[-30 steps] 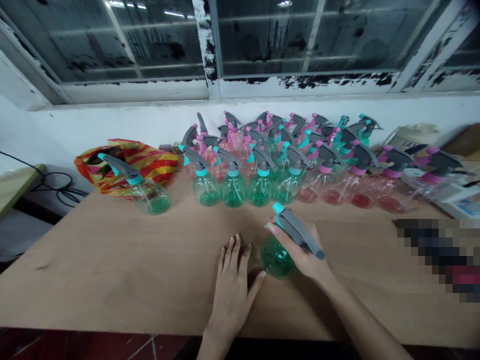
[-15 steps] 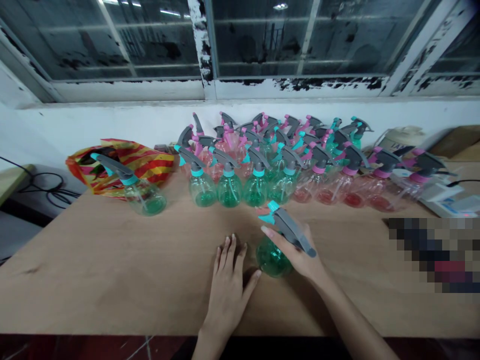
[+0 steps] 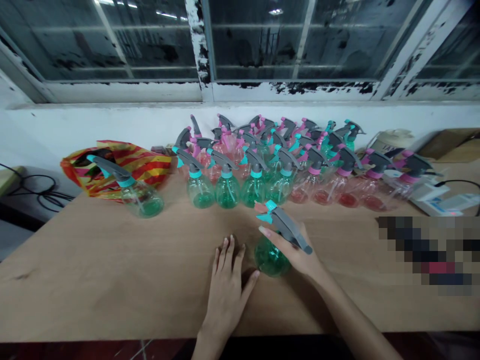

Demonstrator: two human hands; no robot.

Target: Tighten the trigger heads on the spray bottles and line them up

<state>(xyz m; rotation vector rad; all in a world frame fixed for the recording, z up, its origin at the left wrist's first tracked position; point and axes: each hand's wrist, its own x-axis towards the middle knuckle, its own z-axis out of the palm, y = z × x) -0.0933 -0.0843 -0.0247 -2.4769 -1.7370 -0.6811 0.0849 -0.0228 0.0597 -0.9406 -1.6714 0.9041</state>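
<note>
My right hand [image 3: 296, 252] is wrapped around the neck of a green spray bottle [image 3: 270, 257] with a grey and turquoise trigger head, which stands on the wooden table [image 3: 123, 280]. The fingers on its far side are partly hidden. Flat on the tabletop to the left of that bottle lies my left hand [image 3: 227, 285], fingers spread and holding nothing. Beyond both hands, a front row has green spray bottles [image 3: 227, 192] on the left and pink spray bottles [image 3: 322, 192] on the right.
A lone green spray bottle [image 3: 148, 200] stands at the left, before a red and yellow striped plastic bag [image 3: 150, 165]. Several more bottles crowd against the wall. At the right are a white device [image 3: 431, 200], a cardboard box [image 3: 450, 145] and a blurred patch. Black cables [image 3: 48, 190] hang far left.
The whole view has shifted slightly, so things sit a little further left. My right hand keeps its hold on the green spray bottle, and my left hand stays flat on the table.
</note>
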